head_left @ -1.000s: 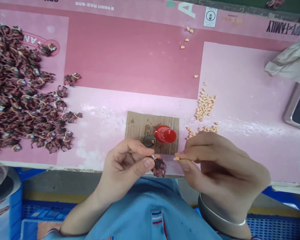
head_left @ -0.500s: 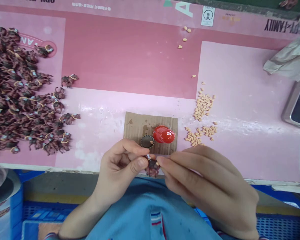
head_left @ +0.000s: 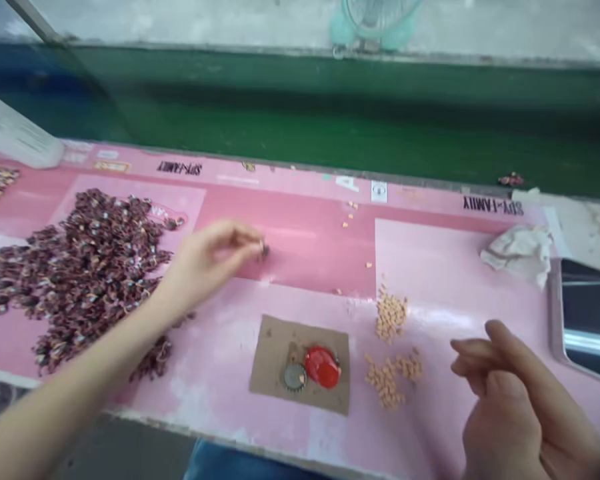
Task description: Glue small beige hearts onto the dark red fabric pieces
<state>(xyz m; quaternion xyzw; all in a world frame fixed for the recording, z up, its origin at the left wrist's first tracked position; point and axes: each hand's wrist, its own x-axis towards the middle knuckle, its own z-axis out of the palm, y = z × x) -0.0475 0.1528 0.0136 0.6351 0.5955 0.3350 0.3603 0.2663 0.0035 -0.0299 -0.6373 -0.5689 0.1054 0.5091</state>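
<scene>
My left hand (head_left: 220,257) pinches a small dark figurine (head_left: 265,250) between thumb and fingertips above the dark pink part of the table sheet. Most of the figurine is hidden by the fingers and blurred. To the left spreads a large heap of brown figurines (head_left: 100,267), several with yellowish bands. My right hand (head_left: 525,413) is at the lower right with its fingers loosely bent and apart, and nothing shows in it. Left of it lie small piles of beige pieces (head_left: 391,317). A cardboard square (head_left: 275,333) carries a bottle cap (head_left: 294,377) and a glossy red oval thing (head_left: 323,367).
A crumpled white cloth (head_left: 517,250) lies at the right, near a dark-screened device (head_left: 587,313). A white container (head_left: 17,130) rests at the far left. Behind the table runs a green band (head_left: 280,120), with a fan-like turquoise object (head_left: 380,23) above it.
My left hand has moved forward and left with the figurine. My right hand has let go of it and moved right. The view has tilted up, showing more of the background.
</scene>
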